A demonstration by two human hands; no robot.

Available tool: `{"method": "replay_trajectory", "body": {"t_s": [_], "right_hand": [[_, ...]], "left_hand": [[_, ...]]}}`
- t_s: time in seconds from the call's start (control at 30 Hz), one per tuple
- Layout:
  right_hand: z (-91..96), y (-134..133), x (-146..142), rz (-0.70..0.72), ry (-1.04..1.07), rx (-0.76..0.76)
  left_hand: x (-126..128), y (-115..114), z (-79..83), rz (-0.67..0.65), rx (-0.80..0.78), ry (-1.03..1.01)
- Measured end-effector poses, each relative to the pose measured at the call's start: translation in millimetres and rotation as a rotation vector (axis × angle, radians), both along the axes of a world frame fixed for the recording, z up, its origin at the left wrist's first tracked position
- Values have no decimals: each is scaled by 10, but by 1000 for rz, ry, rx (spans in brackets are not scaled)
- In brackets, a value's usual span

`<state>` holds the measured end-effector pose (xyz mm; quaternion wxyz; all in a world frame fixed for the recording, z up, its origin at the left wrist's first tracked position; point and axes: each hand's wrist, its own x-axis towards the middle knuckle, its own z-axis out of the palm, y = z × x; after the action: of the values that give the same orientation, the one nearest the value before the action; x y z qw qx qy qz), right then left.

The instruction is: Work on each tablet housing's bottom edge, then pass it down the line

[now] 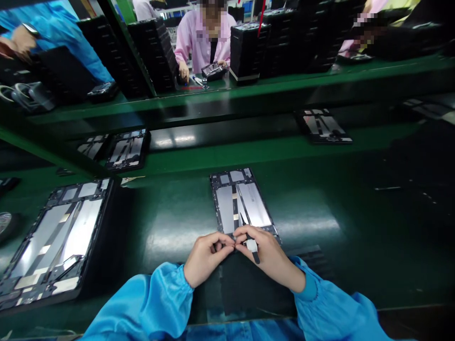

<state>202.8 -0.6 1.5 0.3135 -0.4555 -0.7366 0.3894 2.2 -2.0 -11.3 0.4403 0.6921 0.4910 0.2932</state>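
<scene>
An opened tablet chassis [241,201] with silver battery cells lies on the green bench in front of me. My left hand [208,258] is curled, its fingertips pinching at the chassis's near edge. My right hand [268,253] is closed on black tweezers [249,239], whose tip points at the middle of the chassis. A small white piece [251,245] sits between the fingers of my right hand. Both hands meet at the near edge. Blue sleeves cover my arms.
A stack of open chassis in a tray [53,241] lies at the left. More chassis ride the belt [126,149] [323,125]. A person in pink [204,40] works across the line among tall black tray stacks [249,47]. Another blue-sleeved arm [53,33] is at the far left.
</scene>
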Motion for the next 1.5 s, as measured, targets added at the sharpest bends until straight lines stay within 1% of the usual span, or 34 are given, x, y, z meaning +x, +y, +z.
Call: {"method": "replay_trajectory", "body": {"t_s": [0.03, 0.07, 0.23, 0.4, 0.53, 0.63, 0.8, 0.93, 1.07, 1.17, 1.27, 1.33, 1.5], "right_hand": [[-3, -4, -2, -6, 7, 1], [-4, -8, -7, -11, 12, 3], [-13, -22, -37, -29, 5, 29], [-26, -22, -25, -21, -5, 39], [-30, -32, 6, 36, -16, 40], [-50, -46, 16, 51, -31, 34], [-125, -66, -2, 8, -42, 89], [-174, -69, -18, 18, -36, 139], [-183, -78, -21, 15, -31, 164], [-161, -83, -20, 16, -40, 143], [-134, -83, -17, 20, -40, 115], [-126, -84, -10, 20, -35, 104], [-137, -90, 5, 0, -21, 72]], "left_hand": [[-7, 2, 4, -6, -28, -19], [-17, 3, 11, -11, -23, -21], [-63, 3, 38, -28, 209, 61], [-60, -10, 39, -63, 306, 127], [-58, -64, 39, -115, 389, 190], [-42, -103, 39, -132, 432, 253], [-20, -134, 50, -130, 467, 359], [-87, -184, 60, -175, 647, 518], [-193, -225, 45, -250, 788, 587], [-236, -216, 18, -330, 797, 631], [-249, -186, -4, -307, 745, 564], [-262, -167, -5, -297, 740, 531], [-317, -145, 42, -407, 811, 665]]}}
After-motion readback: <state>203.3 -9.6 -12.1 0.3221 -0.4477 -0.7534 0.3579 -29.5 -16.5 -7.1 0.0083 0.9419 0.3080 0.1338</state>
